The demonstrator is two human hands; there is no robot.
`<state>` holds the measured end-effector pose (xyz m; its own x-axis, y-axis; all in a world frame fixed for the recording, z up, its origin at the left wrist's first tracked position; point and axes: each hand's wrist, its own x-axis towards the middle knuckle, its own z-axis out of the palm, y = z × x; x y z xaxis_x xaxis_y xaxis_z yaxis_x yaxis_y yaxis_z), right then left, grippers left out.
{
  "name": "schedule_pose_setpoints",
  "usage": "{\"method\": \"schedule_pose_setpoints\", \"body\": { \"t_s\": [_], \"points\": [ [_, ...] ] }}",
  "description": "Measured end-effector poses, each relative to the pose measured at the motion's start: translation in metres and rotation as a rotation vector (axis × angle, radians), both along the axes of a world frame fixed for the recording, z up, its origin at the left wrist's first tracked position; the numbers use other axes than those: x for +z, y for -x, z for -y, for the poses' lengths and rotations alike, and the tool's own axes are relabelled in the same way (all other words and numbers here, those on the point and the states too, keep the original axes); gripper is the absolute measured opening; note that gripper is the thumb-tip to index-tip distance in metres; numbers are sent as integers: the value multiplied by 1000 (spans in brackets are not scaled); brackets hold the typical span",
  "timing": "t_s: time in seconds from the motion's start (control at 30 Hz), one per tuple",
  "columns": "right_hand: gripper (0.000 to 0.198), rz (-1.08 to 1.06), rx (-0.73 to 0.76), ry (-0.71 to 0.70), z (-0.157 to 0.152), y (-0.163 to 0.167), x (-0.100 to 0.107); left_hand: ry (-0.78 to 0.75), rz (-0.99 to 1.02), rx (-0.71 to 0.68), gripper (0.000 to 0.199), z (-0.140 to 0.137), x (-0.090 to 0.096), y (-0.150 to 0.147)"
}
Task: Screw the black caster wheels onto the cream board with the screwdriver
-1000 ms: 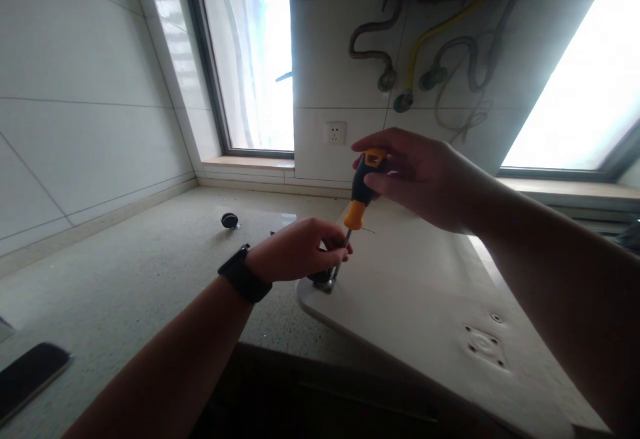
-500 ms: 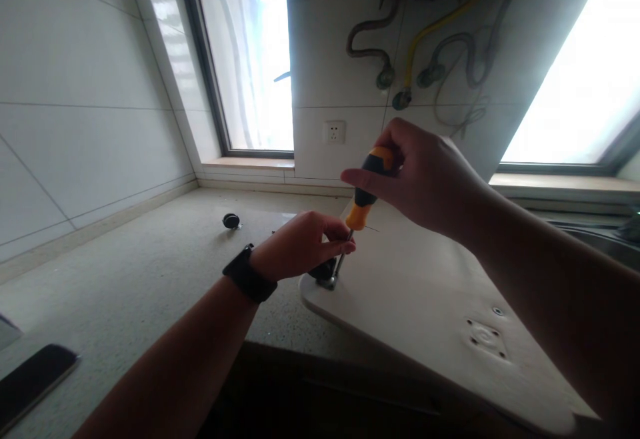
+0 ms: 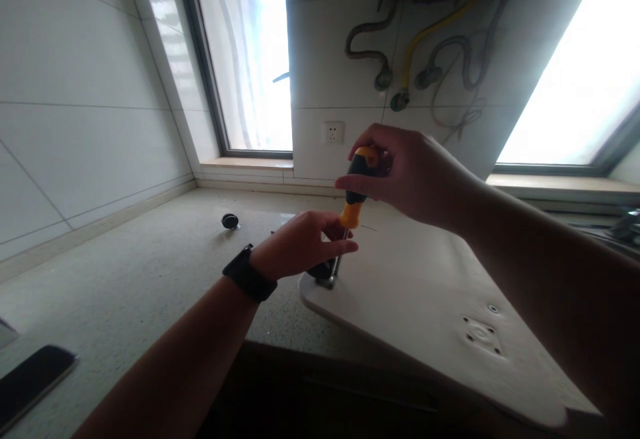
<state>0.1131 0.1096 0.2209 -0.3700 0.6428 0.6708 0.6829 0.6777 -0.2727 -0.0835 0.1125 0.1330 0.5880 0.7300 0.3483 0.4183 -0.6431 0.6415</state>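
Note:
My right hand [image 3: 415,175] grips the top of an orange and black screwdriver [image 3: 354,193] that stands nearly upright, its tip down at a small black caster wheel with a metal plate [image 3: 324,275]. The caster sits on the near left corner of a white board [image 3: 425,292] lying on the counter. My left hand [image 3: 300,244], with a black watch on the wrist, holds the caster and steadies the screwdriver's shaft with thumb and forefinger. The screw itself is hidden.
A second black caster [image 3: 230,221] lies on the speckled counter [image 3: 125,279] to the left. A dark phone [image 3: 30,382] rests at the near left edge. Screw holes [image 3: 483,334] mark the board's right corner. Hoses and a socket [image 3: 333,133] are on the back wall.
My right hand has turned on the screwdriver handle and shifted slightly left and down. The left hand stays on the caster and shaft. The view has drifted a little.

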Motion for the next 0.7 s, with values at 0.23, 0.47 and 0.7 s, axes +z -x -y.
{"method": "schedule_pose_setpoints", "body": {
  "t_s": [0.23,0.47,0.7],
  "points": [
    [49,-10,-178,-95,1,1,-10,2,-5,31,13,1,-2,-3],
    [47,98,384,177,0,-21,1,0,-52,-13,12,5,4,0],
    [45,-14,243,274,4,-12,7,45,-62,-61,21,6,6,4]
  ]
}}
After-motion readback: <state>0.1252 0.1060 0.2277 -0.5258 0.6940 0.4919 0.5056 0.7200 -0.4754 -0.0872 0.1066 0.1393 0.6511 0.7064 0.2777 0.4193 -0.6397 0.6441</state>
